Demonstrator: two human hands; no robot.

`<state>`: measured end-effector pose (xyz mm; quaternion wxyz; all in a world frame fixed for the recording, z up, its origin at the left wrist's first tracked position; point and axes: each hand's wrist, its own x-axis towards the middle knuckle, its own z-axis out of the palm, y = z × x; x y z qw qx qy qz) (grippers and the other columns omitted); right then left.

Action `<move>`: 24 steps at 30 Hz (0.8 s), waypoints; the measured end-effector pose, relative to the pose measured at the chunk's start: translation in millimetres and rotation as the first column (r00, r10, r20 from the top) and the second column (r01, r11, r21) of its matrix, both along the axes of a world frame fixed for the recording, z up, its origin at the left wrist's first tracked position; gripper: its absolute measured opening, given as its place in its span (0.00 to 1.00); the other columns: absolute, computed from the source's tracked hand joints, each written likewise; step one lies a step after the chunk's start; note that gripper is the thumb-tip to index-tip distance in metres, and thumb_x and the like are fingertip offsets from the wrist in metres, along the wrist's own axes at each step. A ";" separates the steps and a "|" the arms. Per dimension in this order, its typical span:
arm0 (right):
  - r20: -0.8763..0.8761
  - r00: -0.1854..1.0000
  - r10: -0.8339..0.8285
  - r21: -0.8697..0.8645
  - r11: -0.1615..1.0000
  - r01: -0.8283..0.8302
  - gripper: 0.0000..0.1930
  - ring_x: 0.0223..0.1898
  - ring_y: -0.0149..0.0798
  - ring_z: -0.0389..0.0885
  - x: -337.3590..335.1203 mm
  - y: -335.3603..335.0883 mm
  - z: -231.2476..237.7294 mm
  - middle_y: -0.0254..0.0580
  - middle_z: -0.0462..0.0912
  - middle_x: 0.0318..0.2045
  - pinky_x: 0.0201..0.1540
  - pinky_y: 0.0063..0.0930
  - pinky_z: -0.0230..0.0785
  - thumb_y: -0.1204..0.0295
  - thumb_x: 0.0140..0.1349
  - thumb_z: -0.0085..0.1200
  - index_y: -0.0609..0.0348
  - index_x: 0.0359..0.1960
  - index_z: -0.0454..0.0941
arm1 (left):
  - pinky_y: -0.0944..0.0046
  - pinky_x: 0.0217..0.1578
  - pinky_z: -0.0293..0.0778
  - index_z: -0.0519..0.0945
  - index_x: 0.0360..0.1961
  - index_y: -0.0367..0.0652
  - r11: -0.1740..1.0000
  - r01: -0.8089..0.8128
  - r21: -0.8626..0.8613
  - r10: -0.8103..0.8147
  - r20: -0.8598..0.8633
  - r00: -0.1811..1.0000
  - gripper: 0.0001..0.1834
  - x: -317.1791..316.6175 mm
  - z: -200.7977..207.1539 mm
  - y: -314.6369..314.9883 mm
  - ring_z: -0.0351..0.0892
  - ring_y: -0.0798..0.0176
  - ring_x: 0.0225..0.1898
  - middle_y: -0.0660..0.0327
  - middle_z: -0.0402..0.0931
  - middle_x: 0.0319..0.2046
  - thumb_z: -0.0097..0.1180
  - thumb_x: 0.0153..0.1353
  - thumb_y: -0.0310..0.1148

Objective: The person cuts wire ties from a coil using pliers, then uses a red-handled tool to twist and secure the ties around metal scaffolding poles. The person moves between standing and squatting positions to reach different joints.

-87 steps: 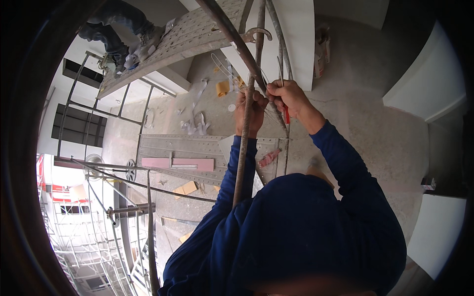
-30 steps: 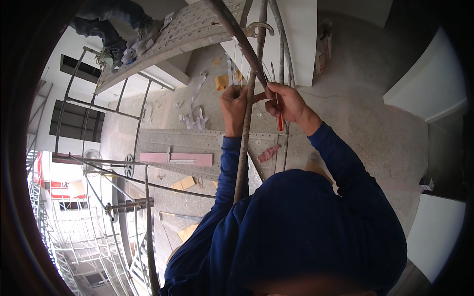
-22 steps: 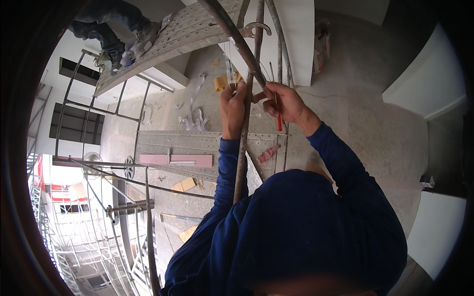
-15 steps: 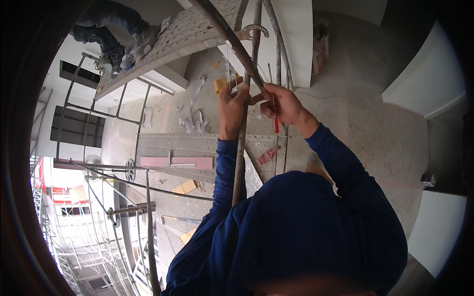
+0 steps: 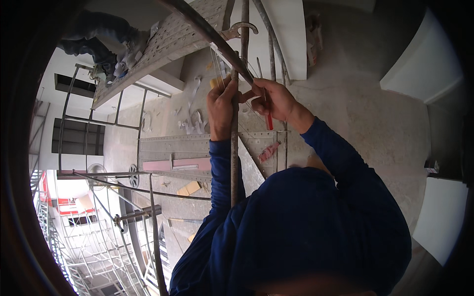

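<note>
Far below lies a pale concrete floor (image 5: 375, 113) strewn with scraps, and grey metal scaffold frames (image 5: 98, 232) crowd the view toward 8 o'clock. Up at 11 o'clock a perforated metal scaffold plank (image 5: 163, 44) carries another person in dark clothes (image 5: 98, 37). A rusty upright steel scaffold tube (image 5: 235, 163) rises through the middle, and a second dark tube (image 5: 207, 34) slants across it near 12 o'clock, where a metal hook-shaped clamp (image 5: 239, 29) sits at their crossing. The left hand (image 5: 221, 106) is closed around the upright tube just under that crossing, with thin pale wire strands (image 5: 217, 66) running up from it. The right hand (image 5: 274, 98), just at 3 o'clock of the left and almost touching it, is clamped on a red-handled slim tool (image 5: 268, 118) whose handle hangs down below the fist. Both arms wear dark blue sleeves (image 5: 340, 163)
</note>
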<state>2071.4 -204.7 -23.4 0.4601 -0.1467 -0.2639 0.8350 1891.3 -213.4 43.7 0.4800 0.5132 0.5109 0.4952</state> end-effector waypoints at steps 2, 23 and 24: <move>-0.012 1.000 -0.016 -0.014 1.000 0.016 0.21 0.17 0.33 0.72 -1.4 0.2 0.2 0.63 0.89 0.41 0.18 0.25 0.60 0.56 0.80 0.43 0.49 0.25 0.68 | 0.72 0.26 0.61 0.87 0.44 0.33 1.000 -0.002 0.002 0.002 -0.002 1.000 0.16 0.0 1.7 -0.4 0.69 0.76 0.24 0.68 0.77 0.23 0.59 0.73 0.37; 0.108 0.989 0.097 -0.026 0.995 -0.095 0.22 0.10 0.24 0.59 17.9 12.9 6.1 0.48 0.82 0.27 0.13 0.20 0.55 0.60 0.78 0.47 0.50 0.21 0.67 | 0.76 0.18 0.60 0.84 0.49 0.39 0.947 0.320 -0.030 -0.281 0.404 0.870 0.08 -25.6 -46.7 26.8 0.71 0.79 0.19 0.68 0.81 0.30 0.57 0.75 0.29; 0.141 0.985 0.097 -0.044 0.995 -0.092 0.22 0.10 0.24 0.60 19.5 14.6 6.6 0.46 0.81 0.24 0.12 0.20 0.55 0.60 0.78 0.47 0.50 0.21 0.67 | 0.77 0.18 0.61 0.84 0.50 0.38 0.949 0.314 -0.025 -0.272 0.442 0.855 0.07 -20.9 -54.1 26.2 0.72 0.80 0.20 0.68 0.82 0.31 0.58 0.75 0.26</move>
